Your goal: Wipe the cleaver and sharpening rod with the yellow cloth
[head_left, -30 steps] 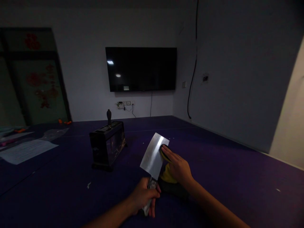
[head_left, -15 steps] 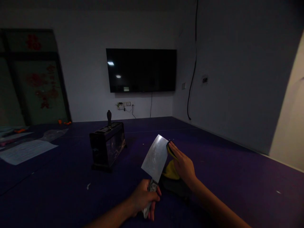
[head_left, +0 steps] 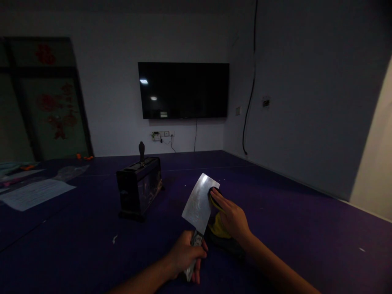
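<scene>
My left hand [head_left: 185,255] is closed round the handle of a broad steel cleaver [head_left: 198,203], whose blade points up and away from me. My right hand [head_left: 231,216] presses a yellow and dark cloth [head_left: 218,227] against the blade's right face, fingers lying flat along it near the top edge. The lower part of the cloth hangs below my right palm. Both hands hover low over the purple floor mat.
A dark knife block [head_left: 139,187] with one handle sticking out of its top stands on the purple mat [head_left: 290,212] to the left. Papers [head_left: 33,192] lie at the far left. A black television [head_left: 183,90] hangs on the back wall.
My right hand slid up the blade with the cloth, then came back down a little. The cleaver tilted slightly; my left hand's grip stayed put.
</scene>
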The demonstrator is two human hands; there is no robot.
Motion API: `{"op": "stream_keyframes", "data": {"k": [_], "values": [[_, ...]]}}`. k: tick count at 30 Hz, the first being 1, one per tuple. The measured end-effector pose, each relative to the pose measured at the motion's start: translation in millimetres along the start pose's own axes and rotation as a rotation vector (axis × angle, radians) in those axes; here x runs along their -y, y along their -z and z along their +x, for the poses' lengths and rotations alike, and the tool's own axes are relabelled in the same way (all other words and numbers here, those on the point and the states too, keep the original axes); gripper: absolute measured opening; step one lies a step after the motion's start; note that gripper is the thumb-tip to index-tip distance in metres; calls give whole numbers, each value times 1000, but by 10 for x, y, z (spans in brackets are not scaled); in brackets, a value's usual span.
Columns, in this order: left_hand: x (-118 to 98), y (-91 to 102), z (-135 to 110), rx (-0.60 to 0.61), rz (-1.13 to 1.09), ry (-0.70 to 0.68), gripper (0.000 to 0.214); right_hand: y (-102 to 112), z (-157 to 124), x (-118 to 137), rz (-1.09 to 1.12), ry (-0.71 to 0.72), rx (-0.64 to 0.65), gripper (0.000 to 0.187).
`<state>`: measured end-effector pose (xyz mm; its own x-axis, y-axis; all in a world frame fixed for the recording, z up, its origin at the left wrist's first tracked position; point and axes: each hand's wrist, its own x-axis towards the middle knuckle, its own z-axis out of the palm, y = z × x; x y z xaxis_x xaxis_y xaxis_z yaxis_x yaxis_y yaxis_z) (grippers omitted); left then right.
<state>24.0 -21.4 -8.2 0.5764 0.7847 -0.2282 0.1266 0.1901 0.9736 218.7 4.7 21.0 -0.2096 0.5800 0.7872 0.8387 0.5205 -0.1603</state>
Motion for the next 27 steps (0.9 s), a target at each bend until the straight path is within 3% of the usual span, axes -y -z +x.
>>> {"op": "stream_keyframes", "data": {"k": [12,27], "values": [[25,9,27,9,-19,-20,26,30,-5,153,27,151,86,68],[-29,14,-11,40,61,26,28,94,69,-4,35,-74,34,72]]}}
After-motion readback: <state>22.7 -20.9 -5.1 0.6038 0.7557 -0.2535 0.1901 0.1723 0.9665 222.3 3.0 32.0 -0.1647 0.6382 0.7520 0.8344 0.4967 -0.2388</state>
